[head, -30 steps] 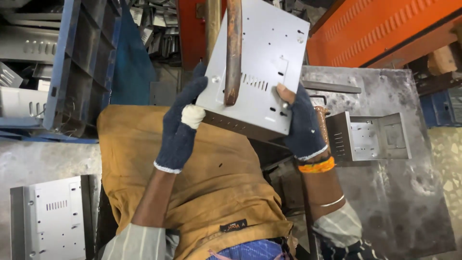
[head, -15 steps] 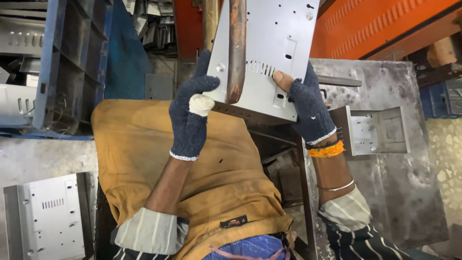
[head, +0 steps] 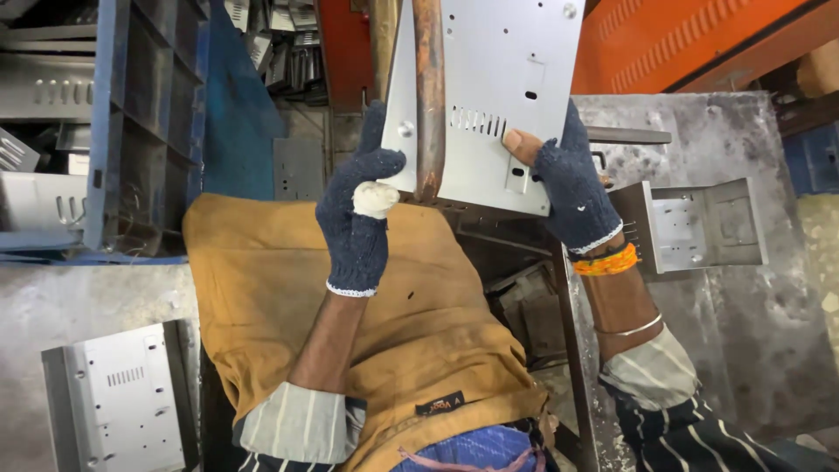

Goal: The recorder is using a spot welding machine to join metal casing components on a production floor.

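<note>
Standing to the far side of the mustard apron [head: 288,288], a blue crate rack [head: 140,114] holds grey pressed metal parts [head: 44,87] stacked in its open compartments, and beyond it a darker heap of similar metal pieces [head: 280,48] lies jumbled together; how many pieces each holds cannot be told. Above the apron, the grey sheet-metal panel [head: 516,96] is held up, slightly tilted, with a rusty brown bar [head: 428,96] running down across its face. The left hand [head: 358,210], in a dark knitted glove with one white-wrapped fingertip, is clamped on the panel's lower left edge, thumb on the face near a small round stud. The right hand [head: 568,188], in a matching glove with a bare fingertip showing, is closed on the panel's lower right edge just beside a row of slots; an orange band [head: 603,260] sits at that wrist. Right of the apron, a scuffed steel desk [head: 752,350] carries an open grey metal bracket box [head: 699,227], its inside showing only its own punched holes. Left of the apron and lower, another grey panel [head: 118,402] with a small vent grille lies flat on the concrete floor [head: 70,297], well apart from both hands
</note>
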